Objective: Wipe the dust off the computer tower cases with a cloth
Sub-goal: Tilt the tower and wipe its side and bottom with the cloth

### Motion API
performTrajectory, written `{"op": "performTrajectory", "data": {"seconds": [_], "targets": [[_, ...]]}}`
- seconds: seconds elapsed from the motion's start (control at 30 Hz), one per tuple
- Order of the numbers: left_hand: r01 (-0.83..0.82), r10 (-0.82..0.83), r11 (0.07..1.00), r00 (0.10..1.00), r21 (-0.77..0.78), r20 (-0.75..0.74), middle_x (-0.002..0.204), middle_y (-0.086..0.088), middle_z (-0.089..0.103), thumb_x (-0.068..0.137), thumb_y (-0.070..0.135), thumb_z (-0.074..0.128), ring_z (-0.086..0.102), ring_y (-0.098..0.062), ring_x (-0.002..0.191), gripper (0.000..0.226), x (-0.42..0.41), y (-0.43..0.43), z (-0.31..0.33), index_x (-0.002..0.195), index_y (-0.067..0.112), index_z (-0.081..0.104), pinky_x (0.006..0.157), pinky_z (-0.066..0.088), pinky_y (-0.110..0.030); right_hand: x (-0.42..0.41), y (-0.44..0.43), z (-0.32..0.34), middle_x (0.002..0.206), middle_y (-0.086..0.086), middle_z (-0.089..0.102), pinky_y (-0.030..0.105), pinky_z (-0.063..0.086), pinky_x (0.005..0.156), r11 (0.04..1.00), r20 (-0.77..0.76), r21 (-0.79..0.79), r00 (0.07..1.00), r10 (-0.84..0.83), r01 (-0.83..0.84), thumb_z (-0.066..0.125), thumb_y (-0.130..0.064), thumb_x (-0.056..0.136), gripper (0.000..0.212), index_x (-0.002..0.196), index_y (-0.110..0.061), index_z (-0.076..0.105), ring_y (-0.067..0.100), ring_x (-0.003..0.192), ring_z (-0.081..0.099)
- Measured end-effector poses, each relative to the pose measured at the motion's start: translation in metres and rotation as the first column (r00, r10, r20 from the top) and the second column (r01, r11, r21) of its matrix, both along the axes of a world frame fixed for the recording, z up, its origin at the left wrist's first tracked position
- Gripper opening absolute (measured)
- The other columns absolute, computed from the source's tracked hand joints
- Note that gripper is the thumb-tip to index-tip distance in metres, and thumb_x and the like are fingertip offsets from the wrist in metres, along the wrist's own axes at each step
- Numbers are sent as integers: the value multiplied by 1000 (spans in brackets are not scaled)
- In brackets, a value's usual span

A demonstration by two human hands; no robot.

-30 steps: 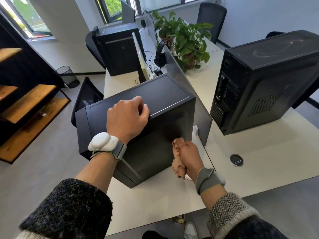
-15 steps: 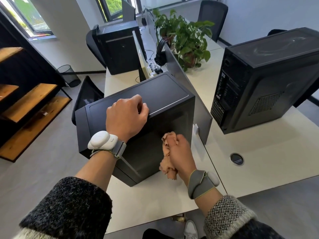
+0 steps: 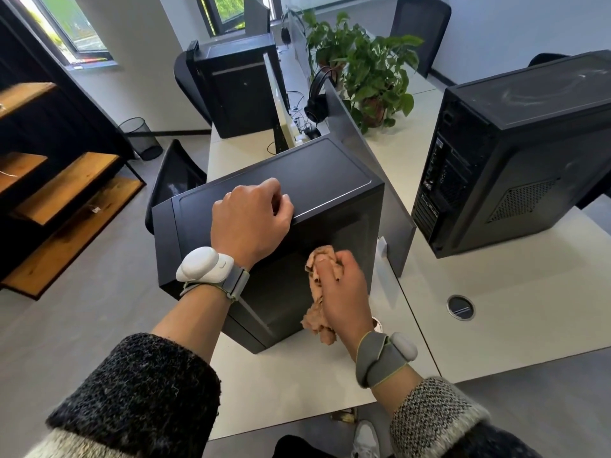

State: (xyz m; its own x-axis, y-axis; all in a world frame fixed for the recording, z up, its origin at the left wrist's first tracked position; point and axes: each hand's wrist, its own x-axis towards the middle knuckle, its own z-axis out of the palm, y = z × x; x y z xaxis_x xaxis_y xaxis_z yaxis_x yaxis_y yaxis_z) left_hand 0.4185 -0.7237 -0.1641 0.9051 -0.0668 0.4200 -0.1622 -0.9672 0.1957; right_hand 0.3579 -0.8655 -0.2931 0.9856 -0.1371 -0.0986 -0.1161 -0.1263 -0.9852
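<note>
A black computer tower case [image 3: 317, 173] stands on the white desk [image 3: 297, 385] right in front of me. My left hand [image 3: 249, 219] rests on its top near edge with the fingers curled over the rim. My right hand [image 3: 344, 289] grips a crumpled tan cloth [image 3: 319, 305] and holds it against the case's near side panel. A second black tower [image 3: 529, 153] with dust streaks on its top stands on the desk to the right. A third black tower [image 3: 238, 84] stands at the far end of the desk.
A grey divider panel [image 3: 370, 166] runs between the two desks beside the near tower. A potted plant [image 3: 367, 71], headphones [image 3: 315, 100] and cables sit further back. A cable grommet [image 3: 460, 307] lies in the right desk. Wooden shelves [image 3: 62, 193], a bin [image 3: 140, 137] and chairs stand at the left.
My right hand has moved the cloth up and to the left along the side panel, from the case's lower right corner toward its middle. The left hand has kept its place.
</note>
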Motion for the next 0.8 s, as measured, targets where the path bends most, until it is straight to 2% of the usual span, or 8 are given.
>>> {"op": "performTrajectory", "data": {"seconds": [0.07,0.17,0.23,0.4,0.47,0.6,0.67,0.8], "targets": [[-2,2,1000,1000,1,-1,71,3,60,102,39,56,59,-18,65,26,-1,0,0,85,21,61,65,49,-31,-3,4,-20,92,-9,62,16,49,72,999,-62,-5,997,-42,42,55,-38,108,11,106,-27,56,5,89,62],[-5,5,1000,1000,2,-7,72,3,61,102,40,56,59,-18,66,26,-2,-1,1,86,20,61,65,49,-31,-2,8,-44,93,8,69,45,58,88,998,-346,63,938,3,20,52,-39,107,25,104,-16,63,29,92,69],[-5,5,1000,1000,-6,-7,72,2,61,102,40,56,60,-18,66,26,-2,0,0,86,21,61,67,53,-33,0,10,-35,92,11,71,52,58,91,995,-377,94,925,44,-9,52,-46,102,34,99,-16,67,31,91,71],[-6,6,1000,1000,-7,-1,73,2,62,102,41,56,61,-18,66,26,-1,-1,2,87,21,62,69,60,-38,-2,8,-9,87,-6,64,30,51,80,1000,-60,29,998,8,-6,56,-41,107,21,95,-24,61,8,84,61],[-5,5,1000,1000,-6,0,72,2,63,102,40,55,62,-19,66,26,-3,-2,2,87,21,62,70,60,-39,-8,11,-22,90,-7,66,30,53,80,1000,-93,21,996,-8,10,57,-42,106,16,99,-29,61,10,88,64],[-3,3,1000,1000,-15,-7,73,2,64,102,41,55,63,-19,68,27,-2,-1,2,87,20,62,71,61,-42,-7,12,-50,77,7,68,52,60,84,998,-354,64,935,6,18,51,-56,94,42,86,-17,65,32,80,69],[-11,11,1000,1000,-7,-5,73,1,64,102,41,54,63,-20,67,27,-2,-1,3,87,20,62,71,61,-42,-5,15,-36,72,4,62,48,58,81,995,-315,99,948,31,1,53,-51,103,43,81,-14,63,25,74,64],[-14,14,1000,1000,-1,-6,73,1,64,102,42,54,63,-21,67,27,-2,-1,2,88,20,63,70,61,-43,-8,17,-14,84,-1,66,32,53,77,995,-67,91,997,49,-43,57,-43,107,28,92,-21,65,14,81,63]]}}
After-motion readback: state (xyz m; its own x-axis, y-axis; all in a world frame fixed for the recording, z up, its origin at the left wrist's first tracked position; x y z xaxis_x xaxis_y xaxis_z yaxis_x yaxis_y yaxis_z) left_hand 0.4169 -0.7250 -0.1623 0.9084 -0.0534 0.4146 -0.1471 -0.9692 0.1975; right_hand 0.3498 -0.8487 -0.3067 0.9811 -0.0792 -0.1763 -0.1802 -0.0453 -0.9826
